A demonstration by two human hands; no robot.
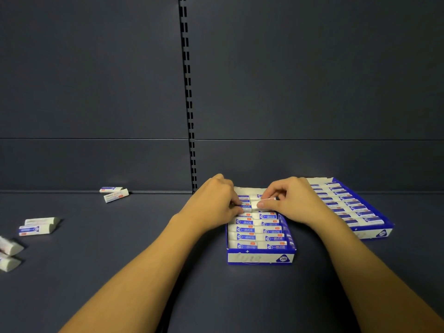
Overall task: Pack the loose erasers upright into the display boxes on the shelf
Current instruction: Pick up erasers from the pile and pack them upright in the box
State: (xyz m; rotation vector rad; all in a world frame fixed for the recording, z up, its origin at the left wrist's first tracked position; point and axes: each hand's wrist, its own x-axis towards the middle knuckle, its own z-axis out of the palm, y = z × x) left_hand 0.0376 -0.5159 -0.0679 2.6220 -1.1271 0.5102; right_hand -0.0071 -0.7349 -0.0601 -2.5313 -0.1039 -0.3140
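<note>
Just right of the frame's centre, both hands work over the far rows of the near display box (261, 257), a blue-and-white carton already packed with two columns of erasers lying crosswise. The right hand (292, 200) pinches a white eraser (266, 203) between thumb and curled fingers, its long axis running left to right, directly above the right column's back rows; the slot it must drop into appears to lie just beneath the fingertips, though the knuckles hide the gap itself. The left hand (216, 200) curls over the left column, fingertips pressing on the packed erasers (245, 207) there, seemingly steadying them; whether it actually grips one is hard to tell. The right hand is plainly the nearer to the open place. A second display box (382, 233), full, sits right of centre, just beside the first. Loose erasers remain well apart: a pair (114, 193) left of centre at the shelf's back edge, and more (38, 225) at the left edge of the frame. Nothing stands between fingers and slot.
</note>
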